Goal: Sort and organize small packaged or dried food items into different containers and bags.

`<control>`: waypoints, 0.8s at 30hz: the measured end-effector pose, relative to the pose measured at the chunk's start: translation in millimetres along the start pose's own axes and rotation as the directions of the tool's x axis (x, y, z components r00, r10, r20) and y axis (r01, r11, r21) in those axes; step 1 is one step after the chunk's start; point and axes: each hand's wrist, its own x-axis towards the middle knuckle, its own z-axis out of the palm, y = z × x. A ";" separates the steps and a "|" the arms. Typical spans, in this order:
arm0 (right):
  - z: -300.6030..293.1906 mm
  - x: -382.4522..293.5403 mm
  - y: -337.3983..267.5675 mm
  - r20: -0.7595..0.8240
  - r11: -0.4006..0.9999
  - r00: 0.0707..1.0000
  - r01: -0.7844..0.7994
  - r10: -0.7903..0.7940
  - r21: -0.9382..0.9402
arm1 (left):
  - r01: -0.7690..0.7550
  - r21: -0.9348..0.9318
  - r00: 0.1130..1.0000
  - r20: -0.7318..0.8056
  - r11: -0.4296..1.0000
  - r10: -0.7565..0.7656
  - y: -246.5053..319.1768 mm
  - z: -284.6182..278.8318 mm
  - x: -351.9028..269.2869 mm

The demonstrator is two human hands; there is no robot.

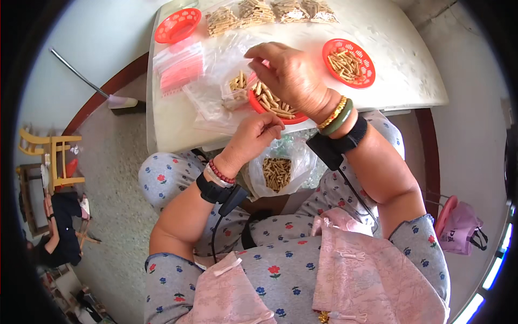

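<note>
My left hand (253, 135) is at the table's near edge, just below a red plastic basket (301, 118) of short tan stick-like pieces (275, 103). Its fingers are curled in towards the thumb; any small thing between them is hidden. Above that basket my right hand (289, 75) is bent at the wrist, fingers pointing left over clear plastic bags (238, 46). No held thing shows in it, though its palm side is hidden. Left of the basket, a clear bag (232, 95) contains some tan pieces (238, 81).
Zip bags (182, 69) lie stacked on the white table (392, 52). Filled bags (257, 13) line its far side. Another red basket (178, 26) is at far left; one with pieces (349, 63) is right. An open plastic sack (299, 174) of pieces sits between my knees. A person (66, 227) is at left.
</note>
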 end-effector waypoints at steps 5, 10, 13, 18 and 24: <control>-28.6 -10.6 26.7 0.080 0.976 0.987 -0.125 0.141 -0.179 | -0.068 0.112 0.998 0.026 0.991 0.065 -11.6 5.7 -3.1; -34.9 -44.7 53.3 0.350 0.940 0.900 -0.156 0.262 -0.302 | -0.053 0.291 0.992 0.127 0.955 0.016 -15.9 6.2 -7.1; -34.5 -64.8 50.6 0.448 0.968 0.872 -0.098 0.195 -0.232 | -0.064 0.354 0.988 0.151 0.933 0.011 -19.3 9.6 -8.2; -27.0 -74.5 42.9 0.533 0.963 0.817 -0.096 0.220 -0.250 | -0.141 0.345 0.986 0.134 0.928 0.100 -25.4 11.7 -8.2; -12.6 -54.9 16.5 0.709 0.896 0.577 -0.098 0.406 -0.433 | -0.097 0.268 0.995 0.053 0.959 0.085 -18.6 13.0 -4.9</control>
